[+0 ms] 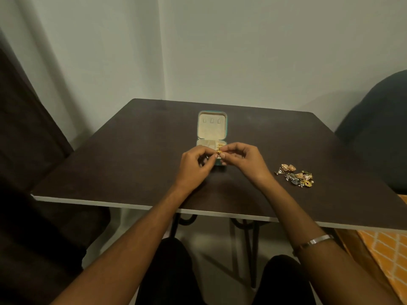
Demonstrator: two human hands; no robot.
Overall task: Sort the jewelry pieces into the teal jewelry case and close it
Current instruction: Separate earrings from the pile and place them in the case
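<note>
The teal jewelry case (211, 126) lies open in the middle of the dark table, its cream lid flat toward the far side with three small hooks. Its tray holds a few gold pieces at the right. My left hand (196, 164) and my right hand (244, 161) meet just above the tray's near edge, fingertips pinched together on one small gold earring (219, 153). A loose pile of jewelry (296, 175), gold and silver earrings, lies on the table to the right of my right hand.
The dark table (132, 150) has a pale front edge. A dark chair back (378, 128) stands at the right, an orange patterned cloth (387, 256) at the lower right, dark curtain at the left.
</note>
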